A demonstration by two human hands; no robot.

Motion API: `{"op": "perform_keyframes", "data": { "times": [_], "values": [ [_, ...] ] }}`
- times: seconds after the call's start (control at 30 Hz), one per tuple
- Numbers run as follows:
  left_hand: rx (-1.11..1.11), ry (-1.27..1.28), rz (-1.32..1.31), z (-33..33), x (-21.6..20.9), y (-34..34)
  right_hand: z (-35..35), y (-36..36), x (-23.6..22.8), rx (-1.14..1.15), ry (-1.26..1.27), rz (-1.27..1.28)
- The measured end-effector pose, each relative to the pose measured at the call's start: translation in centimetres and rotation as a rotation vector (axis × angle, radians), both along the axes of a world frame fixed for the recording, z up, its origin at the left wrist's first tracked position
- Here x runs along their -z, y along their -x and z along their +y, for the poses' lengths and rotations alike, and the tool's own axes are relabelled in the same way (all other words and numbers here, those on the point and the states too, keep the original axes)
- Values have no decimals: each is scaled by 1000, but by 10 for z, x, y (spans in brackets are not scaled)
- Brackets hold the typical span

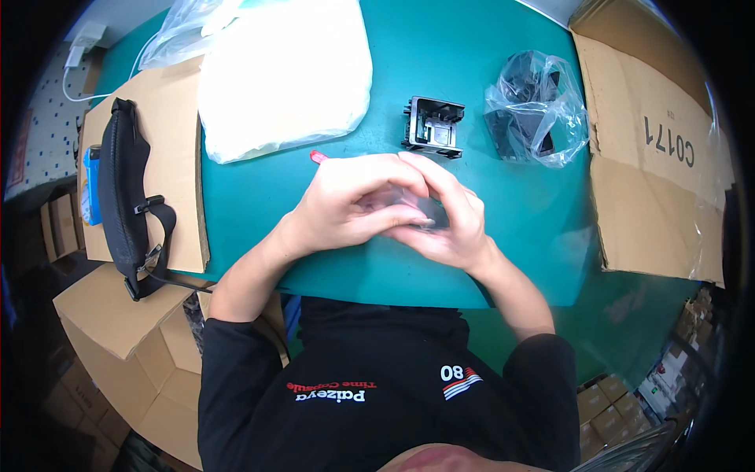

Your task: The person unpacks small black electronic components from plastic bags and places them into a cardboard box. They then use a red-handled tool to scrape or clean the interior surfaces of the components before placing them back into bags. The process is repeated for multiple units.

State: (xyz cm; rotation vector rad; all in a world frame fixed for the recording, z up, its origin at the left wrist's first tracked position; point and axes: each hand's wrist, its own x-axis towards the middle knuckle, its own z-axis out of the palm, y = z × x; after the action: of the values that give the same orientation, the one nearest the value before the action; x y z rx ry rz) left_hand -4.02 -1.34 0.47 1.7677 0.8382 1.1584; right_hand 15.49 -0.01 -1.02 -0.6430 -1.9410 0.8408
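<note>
My left hand [340, 198] and my right hand [458, 223] meet over the near middle of the table, both with curled fingers. Between their fingertips is a small piece of see-through plastic [431, 211]; the fingers cover most of it, so its exact kind is hidden. Just beyond my right hand stands a black, open, box-shaped plastic housing [434, 126] with clips along its sides. A red-ended object [318, 156] lies by my left knuckles. To the right of the housing, a clear plastic bag [537, 110] holds black parts.
A large white plastic bag [285, 75] lies on the green table [259, 204] at the far left. Black strapped pouch [126, 189] rests on cardboard at the left. On the right stands a cardboard box [653, 157]; another open carton [149, 354] sits below the left edge.
</note>
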Motion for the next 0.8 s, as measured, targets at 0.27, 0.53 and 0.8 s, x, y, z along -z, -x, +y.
{"op": "perform_keyframes", "data": {
  "times": [0.27,0.53,0.8],
  "values": [
    [-200,384,-326,15,-6,12,9,-23,-13,139,710,245],
    [29,452,-657,15,1,8,23,-31,-13,232,732,415],
    [-73,469,-529,17,-3,12,27,-36,-14,165,794,478]
  ]
}}
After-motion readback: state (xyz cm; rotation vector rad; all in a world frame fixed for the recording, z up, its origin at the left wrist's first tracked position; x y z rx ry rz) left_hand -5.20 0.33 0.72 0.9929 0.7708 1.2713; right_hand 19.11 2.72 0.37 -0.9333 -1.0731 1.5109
